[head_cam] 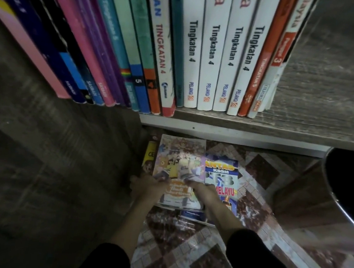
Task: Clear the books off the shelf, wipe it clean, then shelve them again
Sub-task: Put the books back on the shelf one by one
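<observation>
- The cartoon-cover book is held at its near edge by both hands: the left hand at the left corner, the right hand at the right corner. Finger detail is blurred.
- The book is laid on a loose floor pile, over a blue book and partly over a yellow book, on the patterned floor below the shelf.
- A row of books is stood upright on the shelf, so clearing is judged unfinished.
- Risk: the pile is offset and the covers look glossy, so the top book could be slid off if released askew.
- Risk: the left books in the row appear to lean and could be toppled when neighbours are pulled.
- Risk: the dark round object is near and could be knocked by an elbow.
</observation>
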{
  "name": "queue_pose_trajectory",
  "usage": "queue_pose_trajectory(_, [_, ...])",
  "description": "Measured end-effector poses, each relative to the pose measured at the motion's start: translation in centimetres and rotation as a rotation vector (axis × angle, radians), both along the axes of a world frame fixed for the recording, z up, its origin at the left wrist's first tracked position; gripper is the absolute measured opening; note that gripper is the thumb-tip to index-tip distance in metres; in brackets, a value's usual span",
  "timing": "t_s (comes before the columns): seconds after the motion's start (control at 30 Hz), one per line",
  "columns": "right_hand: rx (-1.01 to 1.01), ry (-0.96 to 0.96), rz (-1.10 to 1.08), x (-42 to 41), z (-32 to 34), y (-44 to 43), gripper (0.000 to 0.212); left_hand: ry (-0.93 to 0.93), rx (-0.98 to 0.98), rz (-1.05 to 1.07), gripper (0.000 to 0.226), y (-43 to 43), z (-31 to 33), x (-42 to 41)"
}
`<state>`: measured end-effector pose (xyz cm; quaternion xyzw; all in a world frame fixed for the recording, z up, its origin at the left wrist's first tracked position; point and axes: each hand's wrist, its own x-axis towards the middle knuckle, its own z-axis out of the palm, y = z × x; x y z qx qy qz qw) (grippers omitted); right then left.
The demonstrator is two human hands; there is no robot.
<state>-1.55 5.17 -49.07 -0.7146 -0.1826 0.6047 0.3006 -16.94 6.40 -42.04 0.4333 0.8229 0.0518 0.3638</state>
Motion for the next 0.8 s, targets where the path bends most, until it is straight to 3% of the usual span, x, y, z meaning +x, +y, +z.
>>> queue_pose_trajectory(0.13, [0.020,0.008,0.008,0.0,2.4,-0.5,0.086,0.003,0.009,0.040,0.078,-0.2,0.5,0.2])
queue_pose_trajectory(0.3, [0.019,0.029,0.029,1.5,1.6,-1.0,0.098,-0.187,0.015,0.034,0.087,-1.0,-0.3,0.1])
queue_pose_trajectory(0.47, [0.016,0.150,0.070,3.8,0.5,-1.4,0.101,-0.372,0.127,0.023,0.053,-1.2,0.0,0.7])
queue_pose_trajectory(0.53, [0.016,0.159,0.102,3.4,3.2,-2.1,0.101,-0.456,0.113,0.041,0.046,-1.3,0.6,1.0])
queue_pose_trajectory(0.67, [0.048,0.066,0.167,3.2,6.3,-2.4,0.058,-0.486,0.086,0.031,0.051,-1.3,1.4,1.8])
queue_pose_trajectory(0.8, [0.082,0.046,0.202,4.0,7.9,-2.0,0.052,-0.534,0.070,0.026,0.055,-0.3,3.4,2.1])
